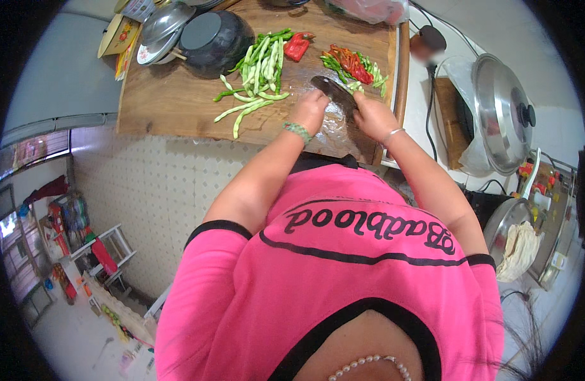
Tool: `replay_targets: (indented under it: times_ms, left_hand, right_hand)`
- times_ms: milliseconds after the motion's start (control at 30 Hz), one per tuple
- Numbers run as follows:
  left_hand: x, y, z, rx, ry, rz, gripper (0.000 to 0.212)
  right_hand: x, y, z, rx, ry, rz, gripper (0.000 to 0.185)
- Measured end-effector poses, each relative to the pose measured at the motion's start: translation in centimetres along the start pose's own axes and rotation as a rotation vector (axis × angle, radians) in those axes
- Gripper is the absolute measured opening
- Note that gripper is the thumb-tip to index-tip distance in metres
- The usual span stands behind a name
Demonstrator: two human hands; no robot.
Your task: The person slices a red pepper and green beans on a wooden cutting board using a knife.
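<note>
My right hand [374, 118] grips a dark-bladed kitchen knife [334, 91] low over the wet right part of a wooden board [178, 109]. Beside the blade, on its left, my left hand [310, 110] has its fingers curled in; whether they pinch anything is hidden. Just beyond the knife lies a pile of cut vegetables: sliced red pepper [353, 65], green pieces [335, 66] and pale bean pieces [355, 87]. Whole pale-green bean pods [261, 64] are heaped left of my hands, a few strewn toward the front edge. A red pepper piece [298, 46] rests against that heap.
An upturned black pot [218, 45] and bowls under a metal lid [166, 24] stand at the board's left. A plastic bag [373, 9] lies at the back. To the right are a large lidded steel pan [499, 114] and a black cable [431, 109].
</note>
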State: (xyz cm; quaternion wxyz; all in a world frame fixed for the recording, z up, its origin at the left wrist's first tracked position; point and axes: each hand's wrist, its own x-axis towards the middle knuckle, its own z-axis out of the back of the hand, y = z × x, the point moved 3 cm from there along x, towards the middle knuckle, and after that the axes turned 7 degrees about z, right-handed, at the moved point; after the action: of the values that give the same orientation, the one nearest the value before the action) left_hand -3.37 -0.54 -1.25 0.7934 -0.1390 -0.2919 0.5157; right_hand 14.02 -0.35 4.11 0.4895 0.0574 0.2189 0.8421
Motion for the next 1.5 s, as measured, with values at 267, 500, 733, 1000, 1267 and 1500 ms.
replay_targets:
  times_ms: [267, 500, 733, 1000, 1267, 1500]
  left_hand:
    - [-5.3, 6.0, 6.3, 0.350, -0.169, 0.383, 0.030]
    - [-2.4, 5.0, 5.8, 0.382, -0.105, 0.444, 0.022]
    - [-0.1, 2.3, 5.6, 0.326, -0.137, 0.204, 0.017]
    - [1.6, -4.7, 3.9, 0.162, 0.060, -0.264, 0.013]
    - [2.6, -2.1, -0.2, 0.198, 0.206, -0.099, 0.015]
    - [1.3, -1.2, -0.1, 0.122, 0.054, -0.090, 0.013]
  right_hand:
    - [-3.1, -0.4, 0.7, 0.016, 0.216, 0.028, 0.022]
    - [-1.7, -1.7, 0.9, 0.013, 0.029, -0.058, 0.022]
    - [-1.8, -2.1, 0.6, 0.052, -0.014, -0.096, 0.022]
    - [-2.0, -2.1, 0.6, 0.107, -0.014, -0.142, 0.022]
    - [-1.9, -2.2, 0.4, 0.107, -0.050, -0.116, 0.022]
    - [-2.2, -1.6, 0.5, 0.099, -0.022, -0.159, 0.023]
